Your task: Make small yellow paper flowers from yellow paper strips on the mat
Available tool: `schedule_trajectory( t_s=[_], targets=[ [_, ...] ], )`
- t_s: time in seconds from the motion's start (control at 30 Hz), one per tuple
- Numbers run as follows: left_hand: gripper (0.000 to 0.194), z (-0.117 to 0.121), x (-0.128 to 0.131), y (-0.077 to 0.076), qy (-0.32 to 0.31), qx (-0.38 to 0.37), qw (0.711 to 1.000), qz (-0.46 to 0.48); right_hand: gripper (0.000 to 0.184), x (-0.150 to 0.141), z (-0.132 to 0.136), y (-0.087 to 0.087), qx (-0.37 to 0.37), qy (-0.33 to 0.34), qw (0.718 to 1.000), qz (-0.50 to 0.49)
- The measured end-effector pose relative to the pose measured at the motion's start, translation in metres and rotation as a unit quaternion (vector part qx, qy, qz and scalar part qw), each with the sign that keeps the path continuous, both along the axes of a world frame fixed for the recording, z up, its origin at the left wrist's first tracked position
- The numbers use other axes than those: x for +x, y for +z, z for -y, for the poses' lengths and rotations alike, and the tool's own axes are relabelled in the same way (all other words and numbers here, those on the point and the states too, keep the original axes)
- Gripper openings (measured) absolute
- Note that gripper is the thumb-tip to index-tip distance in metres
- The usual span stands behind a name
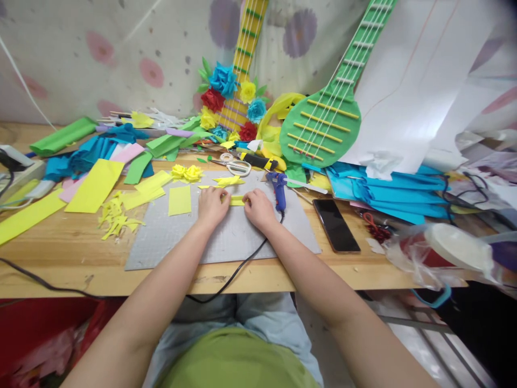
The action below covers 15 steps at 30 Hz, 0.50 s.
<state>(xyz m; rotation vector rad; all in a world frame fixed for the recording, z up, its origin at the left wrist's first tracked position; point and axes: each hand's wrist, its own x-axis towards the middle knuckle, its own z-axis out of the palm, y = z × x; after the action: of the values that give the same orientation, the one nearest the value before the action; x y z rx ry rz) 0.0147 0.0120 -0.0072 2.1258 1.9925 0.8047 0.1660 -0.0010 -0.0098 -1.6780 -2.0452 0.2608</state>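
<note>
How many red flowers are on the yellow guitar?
2. The upper red flower is on its left side, just below a big blue flower; the lower red flower is at its bottom right. More could be hidden.

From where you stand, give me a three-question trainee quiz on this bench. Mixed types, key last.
1. Multiple choice. Which of these lies nearest the right hand?
a) the red paper flower
b) the glue gun
c) the green guitar shape

2. True or false. The phone lies on bare wood, to the right of the grey mat.

3. Fill in the blank. The left hand and the right hand hold the ends of a folded strip whose colour is ____.

Key: 1 b; 2 true; 3 yellow
</note>
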Motion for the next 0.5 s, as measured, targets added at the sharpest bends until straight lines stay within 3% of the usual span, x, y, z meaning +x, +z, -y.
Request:
schedule_trajectory(
  t_s=[0.2, 0.33, 0.5],
  targets=[
    [0.015, 0.0004, 0.0012, 0.0012, 0.001, -0.034, 0.999, -0.005, 0.016, 0.0005, -0.0021, -0.0026, 0.023, -0.001, 0.999, -0.03],
    [0.011, -0.0001, -0.0025, 0.0004, -0.036, -0.034, 0.999, 0.015, 0.016, -0.0001, -0.0023, -0.0026, 0.041, -0.004, 0.998, -0.039],
    [0.004, -0.0018, -0.0073, -0.0045, -0.076, -0.026, 0.994, 0.076, 0.031, -0.0002, -0.0051, -0.0009, 0.066, -0.023, 0.996, -0.056]
  ],
)
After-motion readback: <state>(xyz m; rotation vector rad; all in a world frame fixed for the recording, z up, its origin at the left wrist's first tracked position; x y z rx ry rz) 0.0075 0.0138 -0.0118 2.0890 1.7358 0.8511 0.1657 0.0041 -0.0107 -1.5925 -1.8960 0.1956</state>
